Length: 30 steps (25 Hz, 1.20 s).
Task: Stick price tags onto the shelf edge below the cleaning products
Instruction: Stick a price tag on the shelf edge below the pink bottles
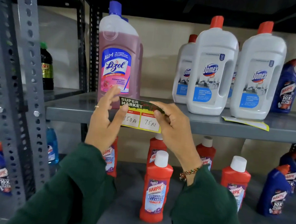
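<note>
Hands both raised at the grey shelf edge (70, 113), forearms in green sleeves angled up from below. My left hand (105, 124) had its thumb pressed on the left end of the price tag (143, 118), fingers (106, 98) spread and lifted above it, a ring on one finger. My right hand (174, 125) pinched the tag's right end, thumb on the front, fingers curled over the top corner, wrist bent back, a braided band on that wrist. So both hands were gripping the one tag, neither let go. Tag sat between the two grips, flat against the shelf front, its dark top strip folded back toward the shelf surface; I couldn't tell whether it was stuck down. Handwritten 150 and 75 showed on it. Just above the left grip stood the pink Lizol bottle (119, 57). Up and right of the right grip stood white Domex bottles (213, 67), with another yellow-edged tag (246, 122) lying flat on the shelf. Red Harpic bottles (155, 187) stood below the grips.
</note>
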{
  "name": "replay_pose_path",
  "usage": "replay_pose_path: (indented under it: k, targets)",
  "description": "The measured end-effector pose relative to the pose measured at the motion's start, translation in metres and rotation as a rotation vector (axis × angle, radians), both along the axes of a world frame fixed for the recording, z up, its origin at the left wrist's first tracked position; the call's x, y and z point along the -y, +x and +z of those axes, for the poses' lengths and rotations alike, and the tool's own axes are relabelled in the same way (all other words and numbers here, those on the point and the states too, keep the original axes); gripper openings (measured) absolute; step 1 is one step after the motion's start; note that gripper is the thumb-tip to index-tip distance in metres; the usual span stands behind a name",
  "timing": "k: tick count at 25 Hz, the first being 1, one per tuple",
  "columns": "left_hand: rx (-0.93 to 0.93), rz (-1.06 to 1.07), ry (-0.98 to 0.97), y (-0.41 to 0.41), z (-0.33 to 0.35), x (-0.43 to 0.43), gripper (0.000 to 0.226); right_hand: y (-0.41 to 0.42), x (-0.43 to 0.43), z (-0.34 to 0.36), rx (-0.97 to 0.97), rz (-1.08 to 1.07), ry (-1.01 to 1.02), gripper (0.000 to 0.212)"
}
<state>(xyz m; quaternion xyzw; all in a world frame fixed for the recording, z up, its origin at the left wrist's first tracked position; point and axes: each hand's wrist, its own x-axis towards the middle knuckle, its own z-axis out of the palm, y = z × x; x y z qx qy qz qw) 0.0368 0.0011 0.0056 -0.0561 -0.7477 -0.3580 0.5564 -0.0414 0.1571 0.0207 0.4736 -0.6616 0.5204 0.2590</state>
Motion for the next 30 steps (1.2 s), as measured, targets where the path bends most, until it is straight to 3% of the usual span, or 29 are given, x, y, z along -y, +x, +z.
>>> replay_pose_path:
  k: [4,8,12,16,22,30]
  targets:
    - [0.126,0.027,-0.046,0.018,0.004,0.009,0.031,0.011,0.009,-0.006,-0.017,0.002,0.001,0.027]
    - [0.139,0.115,-0.061,0.028,0.000,0.016,0.021,0.016,0.018,-0.013,-0.189,-0.136,0.052,0.015]
    - [0.145,0.135,-0.049,0.036,0.000,0.022,0.029,0.012,0.027,-0.018,-0.345,-0.264,0.152,0.026]
    - [0.168,0.110,-0.077,0.038,-0.002,0.027,0.014,0.010,0.033,-0.018,-0.341,-0.262,0.149,0.036]
    - [0.274,0.187,-0.410,0.032,0.004,0.041,0.007,0.014,0.038,-0.019,-0.320,-0.272,0.165,0.020]
    - [0.341,0.223,-0.508,0.037,0.009,0.047,0.003,0.026,0.043,-0.017,-0.317,-0.423,0.174,0.014]
